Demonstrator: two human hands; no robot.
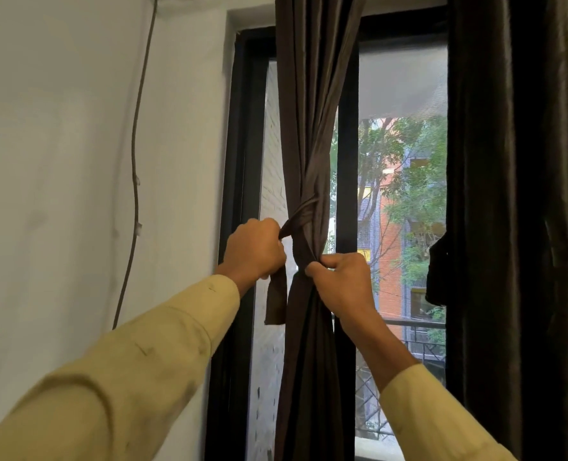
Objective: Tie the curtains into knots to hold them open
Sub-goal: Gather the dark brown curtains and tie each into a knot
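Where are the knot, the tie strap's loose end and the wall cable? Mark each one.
knot [305, 208], head view, on the wrapped band at its front.
tie strap's loose end [276, 302], head view, middle of the hanging flap.
wall cable [133, 144], head view, midway down its length.

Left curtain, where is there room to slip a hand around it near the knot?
Free: the glass strip between the left curtain and the window frame, above the left hand; also the wide pane between the mullion and the right curtain. Crowded: at the knot, where both hands work; the right hand pinches the fabric below.
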